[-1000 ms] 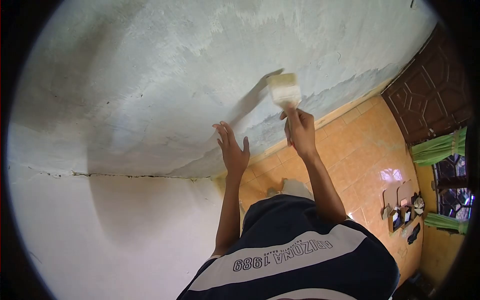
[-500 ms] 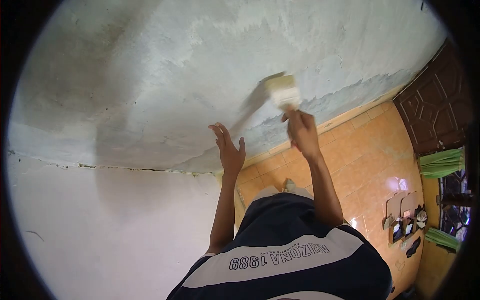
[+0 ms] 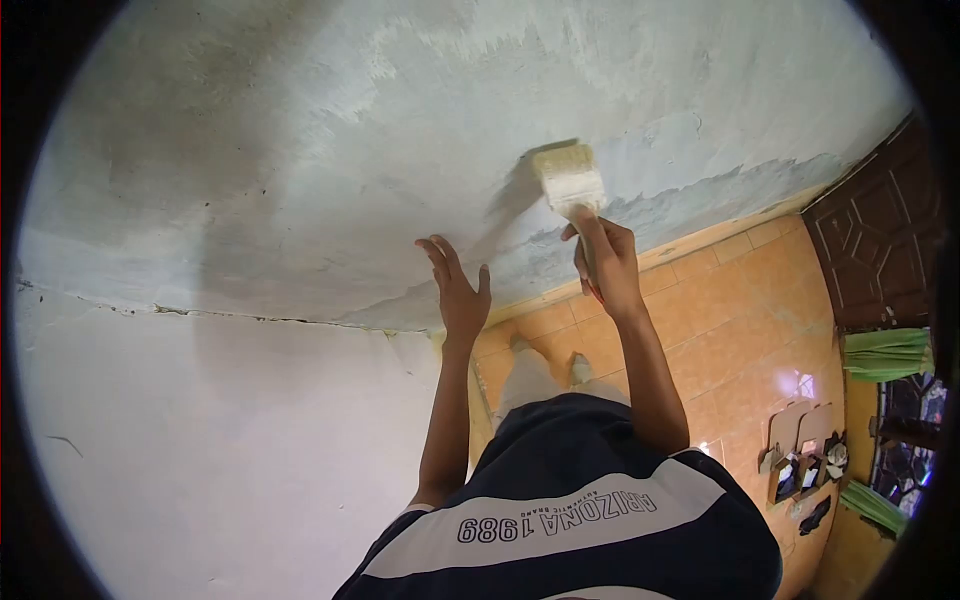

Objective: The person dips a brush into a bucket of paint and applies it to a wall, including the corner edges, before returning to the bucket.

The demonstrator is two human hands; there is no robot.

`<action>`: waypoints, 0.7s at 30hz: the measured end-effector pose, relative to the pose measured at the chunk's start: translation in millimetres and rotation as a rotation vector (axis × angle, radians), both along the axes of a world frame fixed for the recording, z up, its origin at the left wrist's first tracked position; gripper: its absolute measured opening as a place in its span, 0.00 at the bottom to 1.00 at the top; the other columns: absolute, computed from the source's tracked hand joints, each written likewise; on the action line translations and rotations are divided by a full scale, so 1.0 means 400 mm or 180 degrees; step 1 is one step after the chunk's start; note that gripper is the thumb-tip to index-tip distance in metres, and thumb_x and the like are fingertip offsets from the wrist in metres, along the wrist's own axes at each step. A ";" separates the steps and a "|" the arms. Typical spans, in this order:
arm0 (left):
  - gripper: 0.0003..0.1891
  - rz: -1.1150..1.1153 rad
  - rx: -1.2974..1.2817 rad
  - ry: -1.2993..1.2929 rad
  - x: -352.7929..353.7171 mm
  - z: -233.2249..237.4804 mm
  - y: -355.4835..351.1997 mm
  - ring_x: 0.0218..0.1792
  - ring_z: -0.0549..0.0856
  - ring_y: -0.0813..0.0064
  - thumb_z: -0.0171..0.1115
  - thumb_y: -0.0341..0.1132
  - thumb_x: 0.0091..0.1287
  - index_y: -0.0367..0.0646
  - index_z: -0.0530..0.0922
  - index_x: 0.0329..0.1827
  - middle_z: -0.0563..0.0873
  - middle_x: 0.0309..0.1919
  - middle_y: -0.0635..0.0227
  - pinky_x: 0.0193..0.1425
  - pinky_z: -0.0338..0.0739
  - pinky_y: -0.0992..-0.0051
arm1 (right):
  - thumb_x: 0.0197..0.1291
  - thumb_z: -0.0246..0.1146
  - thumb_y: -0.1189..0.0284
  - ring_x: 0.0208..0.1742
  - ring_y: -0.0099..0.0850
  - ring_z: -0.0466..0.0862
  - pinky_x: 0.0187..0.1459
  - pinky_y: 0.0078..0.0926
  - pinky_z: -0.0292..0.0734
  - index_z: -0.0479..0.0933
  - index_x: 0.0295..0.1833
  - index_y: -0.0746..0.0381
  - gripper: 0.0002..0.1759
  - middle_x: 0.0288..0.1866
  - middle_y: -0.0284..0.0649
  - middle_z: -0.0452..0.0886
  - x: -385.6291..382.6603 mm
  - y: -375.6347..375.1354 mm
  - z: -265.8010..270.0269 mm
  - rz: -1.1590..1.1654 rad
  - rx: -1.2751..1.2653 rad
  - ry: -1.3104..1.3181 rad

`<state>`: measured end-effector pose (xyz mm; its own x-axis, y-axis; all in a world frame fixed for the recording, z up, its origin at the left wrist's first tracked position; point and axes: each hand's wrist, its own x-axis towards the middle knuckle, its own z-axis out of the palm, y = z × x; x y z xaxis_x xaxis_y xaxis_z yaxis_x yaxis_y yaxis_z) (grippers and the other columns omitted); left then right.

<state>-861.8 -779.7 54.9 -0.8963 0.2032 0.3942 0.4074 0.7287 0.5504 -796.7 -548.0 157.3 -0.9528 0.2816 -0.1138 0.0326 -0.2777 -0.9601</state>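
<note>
A wide paintbrush [image 3: 573, 180] with pale bristles and a white-smeared ferrule is held by its handle in my right hand [image 3: 610, 258], fingers closed around it. Its bristle tip points up at the patchy grey-white wall [image 3: 420, 130] and casts a shadow on it to the left. My left hand [image 3: 463, 297] is raised beside the lower part of that wall, fingers spread and thumb apart, holding nothing. Rough, uneven patches of paint or plaster mark the wall around the brush.
A smoother white wall [image 3: 260, 450] meets the grey one at a cracked corner line on the left. Orange floor tiles [image 3: 720, 320] lie below, under my feet. A brown panelled door [image 3: 880, 220], green curtains [image 3: 886, 355] and open boxes [image 3: 800, 475] are at the right.
The brush has shifted very slightly upward in view and shows sharper. The camera view has tilted a little, showing more of my legs. My left hand stays spread.
</note>
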 end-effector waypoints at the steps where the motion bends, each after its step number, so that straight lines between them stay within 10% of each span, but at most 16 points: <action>1: 0.50 0.0007 -0.0021 -0.0020 -0.001 0.001 -0.005 0.81 0.51 0.32 0.64 0.37 0.72 0.42 0.37 0.86 0.34 0.84 0.41 0.79 0.61 0.43 | 0.78 0.56 0.53 0.08 0.18 0.62 0.12 0.21 0.60 0.82 0.39 0.71 0.29 0.12 0.31 0.67 0.006 0.001 -0.023 0.0009 -0.0059 -0.0032; 14: 0.50 0.0021 0.0206 -0.0199 0.003 0.009 0.020 0.83 0.47 0.36 0.63 0.36 0.73 0.40 0.35 0.86 0.30 0.84 0.40 0.81 0.62 0.52 | 0.80 0.55 0.56 0.08 0.18 0.66 0.12 0.21 0.61 0.82 0.45 0.73 0.27 0.13 0.32 0.69 -0.011 -0.028 0.196 0.0458 0.0012 0.0265; 21: 0.50 0.0046 0.0329 -0.0161 0.001 0.004 0.028 0.83 0.46 0.34 0.64 0.35 0.73 0.38 0.35 0.86 0.29 0.83 0.39 0.82 0.61 0.51 | 0.78 0.58 0.51 0.06 0.18 0.65 0.10 0.20 0.54 0.82 0.47 0.70 0.28 0.13 0.35 0.73 -0.041 -0.021 0.053 0.0350 0.0269 -0.0060</action>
<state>-861.3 -768.5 56.7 -0.9181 0.1506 0.3666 0.3669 0.6727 0.6425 -813.1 -556.5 178.7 -0.9763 0.1851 -0.1122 0.0765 -0.1898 -0.9788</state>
